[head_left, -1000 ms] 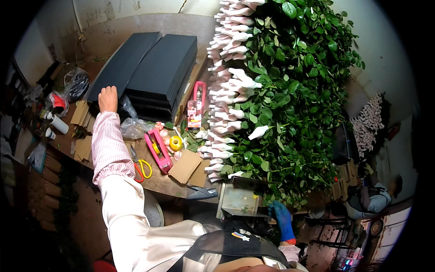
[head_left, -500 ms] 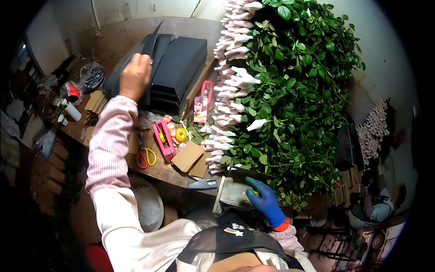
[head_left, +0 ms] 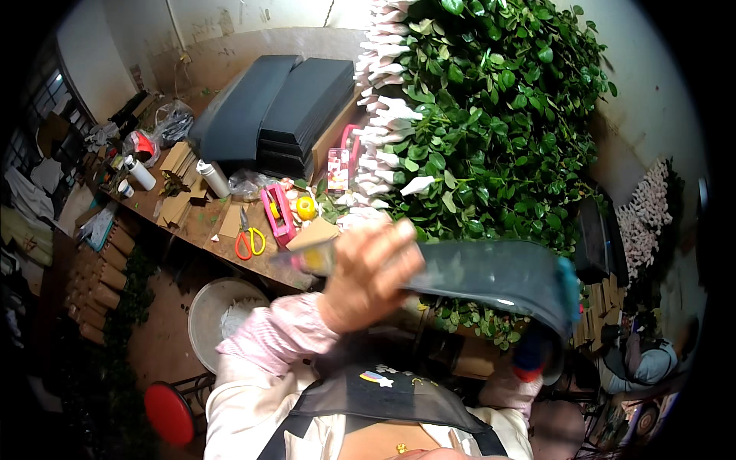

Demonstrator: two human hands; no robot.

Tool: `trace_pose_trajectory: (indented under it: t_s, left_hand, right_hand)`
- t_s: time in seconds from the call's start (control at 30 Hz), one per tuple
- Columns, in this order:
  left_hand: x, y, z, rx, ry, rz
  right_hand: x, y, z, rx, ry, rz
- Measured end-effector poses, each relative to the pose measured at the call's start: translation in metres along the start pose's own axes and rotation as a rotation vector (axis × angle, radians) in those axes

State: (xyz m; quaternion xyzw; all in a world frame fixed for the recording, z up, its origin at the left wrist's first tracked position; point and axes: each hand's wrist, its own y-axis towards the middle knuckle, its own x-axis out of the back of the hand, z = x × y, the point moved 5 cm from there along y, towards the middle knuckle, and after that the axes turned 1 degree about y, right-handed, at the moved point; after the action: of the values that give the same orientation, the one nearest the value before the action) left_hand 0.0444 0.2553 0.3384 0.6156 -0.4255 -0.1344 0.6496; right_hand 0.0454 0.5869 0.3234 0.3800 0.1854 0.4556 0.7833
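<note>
A dark, see-through plastic sheet [head_left: 491, 264] is stretched crosswise in front of me, bowed and curling down at its right end. My bare left hand [head_left: 372, 268], blurred by motion, is closed on its left part. At the right end, teal fingertips of my gloved right hand [head_left: 567, 290] wrap over the edge; the rest of that blue glove is partly hidden behind the sheet. Beyond the sheet lies a big heap of leafy green stems [head_left: 498, 138], with flower heads in pale pink sleeves [head_left: 395, 115] along its left side. Two stacks of dark sheets [head_left: 307, 107] stand at the back.
On the wooden table lie scissors [head_left: 247, 239] with red and yellow handles, a pink tape dispenser [head_left: 277, 215], a yellow tape roll [head_left: 306, 208] and a white bottle [head_left: 213, 179]. A white bucket [head_left: 203, 326] and red stool [head_left: 170, 414] stand lower left. Another person [head_left: 644, 356] sits far right.
My left hand has come from the stacks at the back toward me with a sheet. My right hand has moved right and taken hold of the sheet's other end.
</note>
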Motion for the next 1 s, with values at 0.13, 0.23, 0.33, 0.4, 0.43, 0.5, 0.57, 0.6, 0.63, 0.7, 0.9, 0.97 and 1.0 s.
trace_pose_trajectory:
  t_s: [0.13, 0.23, 0.33, 0.4, 0.43, 0.5, 0.57, 0.6, 0.63, 0.7, 0.9, 0.97, 1.0]
  left_hand:
    - [-0.004, -0.035, 0.057, 0.175, -0.047, 0.603]
    - [0.013, -0.065, 0.078, 0.468, -0.049, 0.663]
    - [-0.014, -0.065, 0.075, 1.263, -0.723, 0.523]
    - [-0.044, -0.071, 0.043, 1.581, -1.508, 0.579]
    - [-0.057, -0.068, 0.022, 1.633, -1.755, 0.640]
    - [-0.068, -0.086, -0.010, 1.602, -2.035, 0.862]
    - [-0.070, -0.101, -0.035, 1.728, -2.294, 0.895]
    - [-0.073, -0.117, -0.038, 1.761, -2.332, 0.937]
    - [-0.078, -0.139, -0.038, 1.791, -2.366, 0.976]
    - [-0.094, -0.180, -0.023, 2.174, -1.979, 0.827]
    - [-0.112, -0.288, 0.084, 1.773, -1.136, 1.515]
    - [-0.114, -0.267, 0.112, 0.692, -0.187, 1.541]
    - [-0.126, -0.273, 0.116, 0.488, -0.050, 1.536]
  right_hand:
    - [0.082, 0.027, 0.010, 0.005, 0.021, -0.217]
    - [0.089, 0.049, 0.015, 0.065, 0.018, -0.160]
    - [0.059, 0.073, 0.049, 0.197, -0.103, 0.090]
    - [0.008, 0.084, 0.081, 0.377, -0.228, 0.377]
    - [-0.016, 0.084, 0.099, 0.496, -0.309, 0.540]
    - [-0.052, 0.090, 0.118, 0.652, -0.573, 0.744]
    - [-0.087, 0.078, 0.093, 0.566, -0.559, 0.969]
    - [-0.101, 0.068, 0.077, 0.485, -0.606, 1.120]
    - [-0.113, 0.055, 0.057, 0.404, -0.648, 1.266]
    - [-0.131, 0.016, -0.003, 0.354, -0.712, 1.415]
    - [-0.183, -0.095, -0.141, 0.272, -0.804, 1.499]
    - [-0.192, -0.102, -0.142, 0.258, -0.784, 1.472]
    - [-0.192, -0.101, -0.142, 0.256, -0.786, 1.463]
